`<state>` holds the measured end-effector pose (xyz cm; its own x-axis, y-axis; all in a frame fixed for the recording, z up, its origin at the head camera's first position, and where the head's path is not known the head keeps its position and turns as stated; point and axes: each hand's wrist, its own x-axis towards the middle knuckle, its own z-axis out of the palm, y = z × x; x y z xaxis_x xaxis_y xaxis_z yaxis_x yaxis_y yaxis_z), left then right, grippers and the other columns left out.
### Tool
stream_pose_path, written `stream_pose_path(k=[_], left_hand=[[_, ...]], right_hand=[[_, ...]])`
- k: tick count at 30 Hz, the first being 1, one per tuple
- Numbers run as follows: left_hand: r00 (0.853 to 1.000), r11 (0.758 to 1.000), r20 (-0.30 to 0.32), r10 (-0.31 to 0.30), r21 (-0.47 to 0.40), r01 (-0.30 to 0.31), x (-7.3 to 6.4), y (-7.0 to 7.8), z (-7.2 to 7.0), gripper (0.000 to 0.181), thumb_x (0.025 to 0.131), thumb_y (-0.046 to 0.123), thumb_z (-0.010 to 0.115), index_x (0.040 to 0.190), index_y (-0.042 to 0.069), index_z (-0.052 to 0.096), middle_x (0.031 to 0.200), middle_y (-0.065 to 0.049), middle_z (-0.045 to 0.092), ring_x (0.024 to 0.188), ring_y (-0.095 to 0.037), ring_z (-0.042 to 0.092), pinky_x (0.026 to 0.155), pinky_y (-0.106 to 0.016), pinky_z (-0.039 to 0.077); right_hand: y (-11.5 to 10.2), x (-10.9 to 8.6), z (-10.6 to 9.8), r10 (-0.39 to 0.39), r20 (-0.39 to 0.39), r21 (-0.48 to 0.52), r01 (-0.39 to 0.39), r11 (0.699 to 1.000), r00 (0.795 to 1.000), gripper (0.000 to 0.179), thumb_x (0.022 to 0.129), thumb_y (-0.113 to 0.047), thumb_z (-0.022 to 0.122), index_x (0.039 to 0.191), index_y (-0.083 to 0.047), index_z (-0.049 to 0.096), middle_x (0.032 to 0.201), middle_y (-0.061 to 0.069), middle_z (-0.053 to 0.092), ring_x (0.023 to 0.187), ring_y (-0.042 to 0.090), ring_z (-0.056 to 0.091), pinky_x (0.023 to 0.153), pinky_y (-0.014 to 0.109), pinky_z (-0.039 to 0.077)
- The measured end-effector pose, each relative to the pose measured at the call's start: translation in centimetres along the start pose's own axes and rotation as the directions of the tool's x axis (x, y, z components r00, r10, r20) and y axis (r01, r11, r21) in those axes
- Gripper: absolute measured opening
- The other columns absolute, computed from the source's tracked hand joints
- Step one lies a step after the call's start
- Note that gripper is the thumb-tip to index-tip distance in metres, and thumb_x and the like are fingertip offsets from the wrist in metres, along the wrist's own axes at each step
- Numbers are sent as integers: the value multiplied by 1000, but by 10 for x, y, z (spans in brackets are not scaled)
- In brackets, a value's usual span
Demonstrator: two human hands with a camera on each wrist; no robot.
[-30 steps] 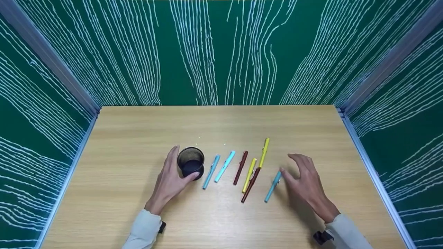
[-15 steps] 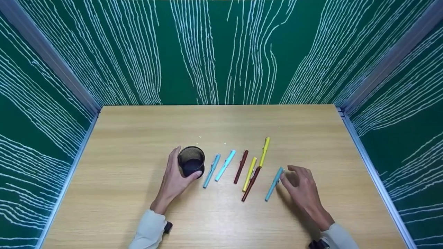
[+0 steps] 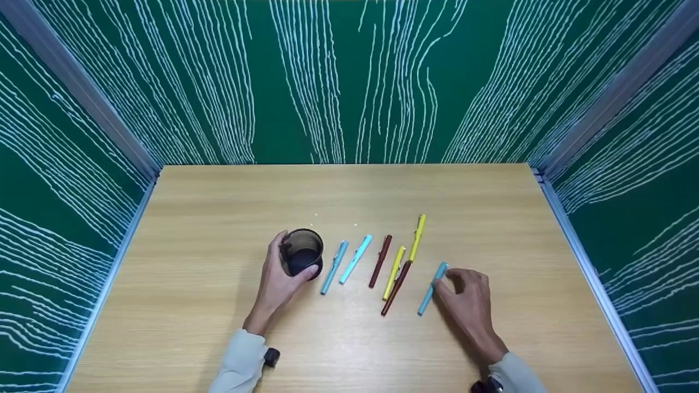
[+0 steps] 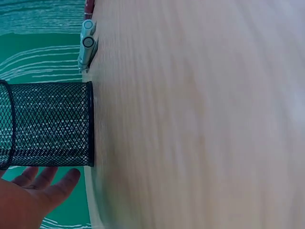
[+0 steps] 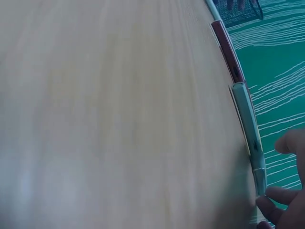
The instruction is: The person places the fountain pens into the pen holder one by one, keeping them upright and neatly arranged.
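My left hand [image 3: 279, 279] holds a black mesh pen cup [image 3: 302, 251], thumb at its near right side and fingers along its left. In the left wrist view, the mesh cup [image 4: 52, 125] stands on the table with fingertips against its side. My right hand [image 3: 468, 300] is at the rightmost blue pen [image 3: 433, 289], thumb and bent forefinger close about its upper part. The right wrist view has the thumb [image 5: 288, 142] apart from this blue pen [image 5: 249, 124], with other fingertips near its end. The pen lies flat, tilted.
Between the hands lie two more blue pens [image 3: 334, 267] [image 3: 355, 259], a dark red pen [image 3: 380, 261], a yellow pen [image 3: 394, 273] beside another dark red pen [image 3: 396, 288], and a second yellow pen [image 3: 418, 238]. Green walls with white wavy lines border the wooden table [image 3: 218, 202].
My right hand has moved left and down, its thumb and forefinger drawing closer together at the blue pen. The left hand has stayed at the mesh cup, its forearm shifting slightly right.
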<state>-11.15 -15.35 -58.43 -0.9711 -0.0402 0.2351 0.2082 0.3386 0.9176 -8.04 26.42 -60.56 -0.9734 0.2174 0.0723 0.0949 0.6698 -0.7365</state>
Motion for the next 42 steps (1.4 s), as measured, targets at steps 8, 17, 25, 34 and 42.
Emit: stream_pose_path(k=[8, 17, 25, 34, 42], left_hand=[[1000, 999, -5, -7, -35, 6, 1, -1, 1, 100, 84, 24, 96, 164, 2, 40, 157, -19, 56, 145, -38, 53, 122, -58, 37], [999, 993, -10, -32, -116, 30, -1, -5, 2, 96, 86, 18, 94, 165, 4, 40, 157, -19, 55, 145, -40, 54, 121, -60, 42], [1000, 984, -9, -5, -176, 3, 2, -8, 3, 92, 88, 13, 93, 164, 2, 42, 154, -19, 57, 142, -41, 56, 118, -64, 43], [999, 988, -17, -31, -152, 28, 0, -9, -1, 88, 87, 16, 95, 162, 14, 48, 155, -14, 59, 143, -36, 56, 119, -62, 44], [999, 984, -22, -40, -174, 35, -1, -9, 4, 88, 88, 17, 94, 162, 15, 47, 154, -14, 60, 142, -35, 56, 120, -59, 41]], right_hand=[[-1, 1, 12, 17, -70, -20, -18, 1000, 997, 49, 92, -28, 87, 126, 5, 73, 127, 25, 68, 127, 40, 45, 106, 55, 33], [1, 7, 19, 18, -106, -47, -24, 999, 994, 37, 88, -24, 87, 112, 3, 76, 103, 19, 67, 117, 38, 46, 100, 55, 31], [4, 11, 19, -9, -124, -46, 3, 999, 992, 26, 87, -18, 85, 103, 0, 77, 95, 15, 67, 108, 34, 46, 96, 52, 30], [4, 12, 19, -20, -128, -39, 16, 999, 992, 19, 89, -12, 84, 101, 1, 77, 92, 15, 67, 108, 35, 48, 96, 52, 30], [3, 14, 10, -10, -88, -42, 6, 999, 996, 18, 93, -11, 83, 105, 3, 78, 96, 18, 70, 108, 36, 50, 94, 50, 32]])
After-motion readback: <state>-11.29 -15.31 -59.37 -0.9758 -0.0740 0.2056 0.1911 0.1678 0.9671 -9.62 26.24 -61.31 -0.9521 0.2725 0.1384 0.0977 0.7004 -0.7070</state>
